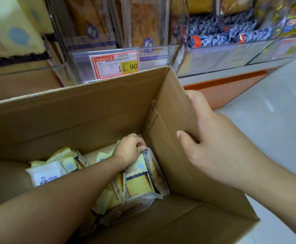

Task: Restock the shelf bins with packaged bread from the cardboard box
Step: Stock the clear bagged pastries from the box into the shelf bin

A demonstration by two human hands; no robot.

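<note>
While the left hand [132, 149] reaches deep into the cardboard box [83, 110], its fingers curl round the top edge of an upright bread package [140, 180] standing against the box's right inner wall; this looks like the pick-up for the next restock. To do it well, the package should probably be drawn straight up along that wall, held by the sealed edge rather than squeezed across the soft loaf, so the wrapper does not snag its neighbours. More packaged bread [46, 173] lies loose toward the box's left side. The left forearm slants down from the box's near-left corner, wrist bent inward. The right hand [212, 138] steadies the box's right flap, thumb inside, fingers wrapped over its outer face. Beyond the box's far wall stands the clear shelf bin [149, 55] with a price tag [114, 66].
</note>
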